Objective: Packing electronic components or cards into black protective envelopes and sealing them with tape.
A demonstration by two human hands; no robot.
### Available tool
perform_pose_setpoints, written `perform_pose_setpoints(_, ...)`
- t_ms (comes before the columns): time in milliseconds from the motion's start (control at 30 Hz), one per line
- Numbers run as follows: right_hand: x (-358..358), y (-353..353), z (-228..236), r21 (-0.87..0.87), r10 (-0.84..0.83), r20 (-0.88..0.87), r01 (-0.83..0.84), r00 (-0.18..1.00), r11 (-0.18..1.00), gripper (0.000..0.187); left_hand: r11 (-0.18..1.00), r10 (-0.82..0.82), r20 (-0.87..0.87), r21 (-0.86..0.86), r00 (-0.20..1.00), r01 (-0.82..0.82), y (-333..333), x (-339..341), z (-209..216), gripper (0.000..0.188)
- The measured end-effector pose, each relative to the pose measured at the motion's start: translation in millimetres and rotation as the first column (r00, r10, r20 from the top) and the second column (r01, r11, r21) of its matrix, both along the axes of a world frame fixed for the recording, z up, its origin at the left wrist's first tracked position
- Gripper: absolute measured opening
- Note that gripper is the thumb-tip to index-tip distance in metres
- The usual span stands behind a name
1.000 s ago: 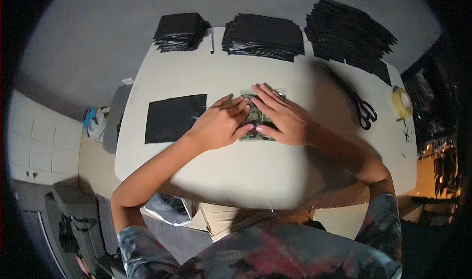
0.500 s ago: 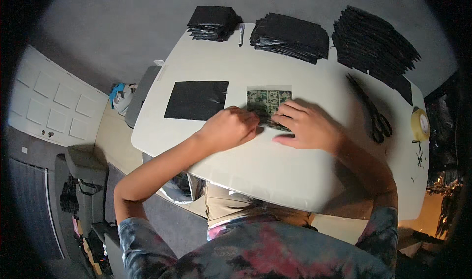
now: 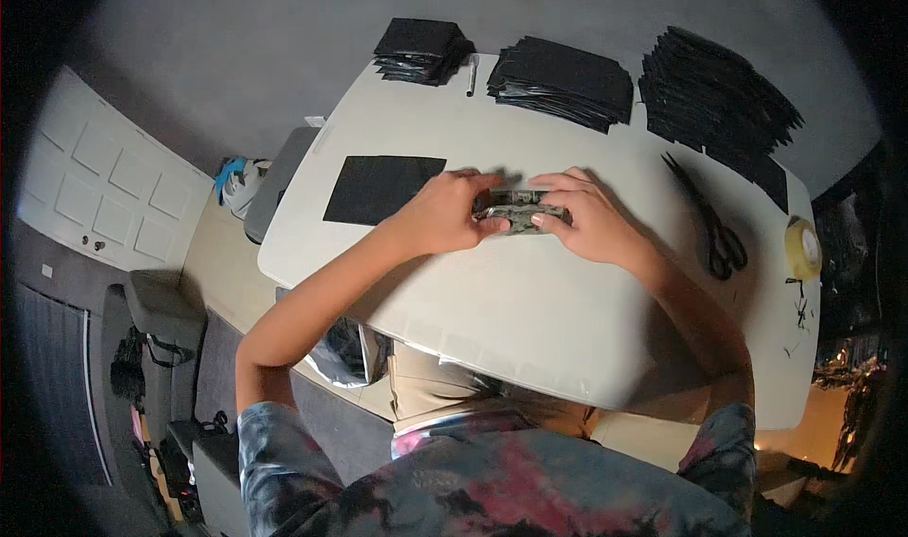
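A small green-and-black patterned packet (image 3: 523, 219), with what looks like clear film on it, is held over the white table in front of me. It looks folded or curled into a narrow strip. My left hand (image 3: 452, 211) grips its left end between thumb and fingers. At its right end, my right hand (image 3: 591, 223) does the same, thumb along the near edge and fingers on the far side. A flat black sheet (image 3: 378, 189) lies just left of my left hand. The fingers partly hide the packet.
On the white table (image 3: 454, 300), black stacks stand along the far edge: a small one (image 3: 416, 45), a middle one (image 3: 563, 78) and a large fanned one (image 3: 714, 92). A marker (image 3: 471, 75) lies between two stacks. Black scissors (image 3: 711, 220) and a yellow tape roll (image 3: 803, 249) are at right.
The packet lay flat on the table with both hands on it; now it is folded or curled up between them. My left hand has moved up to its left end, and my right hand has closed on the right.
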State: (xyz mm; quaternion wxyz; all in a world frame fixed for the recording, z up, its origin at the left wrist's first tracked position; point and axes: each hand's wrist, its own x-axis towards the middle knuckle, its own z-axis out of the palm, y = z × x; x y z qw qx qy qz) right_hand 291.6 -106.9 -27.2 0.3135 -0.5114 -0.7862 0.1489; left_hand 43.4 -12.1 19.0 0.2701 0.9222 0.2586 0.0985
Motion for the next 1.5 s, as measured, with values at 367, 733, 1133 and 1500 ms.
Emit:
perform_pose_setpoints(367, 4, 6, 7, -0.117, 0.047, -0.031, -0.051, 0.998, 0.992, 0.022, 0.981, 0.031, -0.017, -0.190, 0.999, -0.034, 31, -6, -24, 0.056)
perform_pose_setpoints(733, -6, 0, 32, -0.145, -0.006, -0.546, -0.087, 0.838, 0.986, 0.038, 0.984, 0.144, 0.511, -0.165, 0.848, -0.068, 14, -11, 22, 0.032)
perform_pose_setpoints(1133, 40, 19, 9, -0.512, -0.205, -0.330, 0.008, 0.922, 0.859, 0.041, 0.886, -0.033, 0.182, 0.461, 0.983, -0.055, 57, -86, -48, 0.027)
perform_pose_setpoints(1500, 50, 24, 8, -0.439, -0.133, -0.511, -0.125, 0.849, 0.890, 0.031, 0.975, 0.220, 0.424, -0.085, 0.879, -0.203, 37, -72, -35, 0.019)
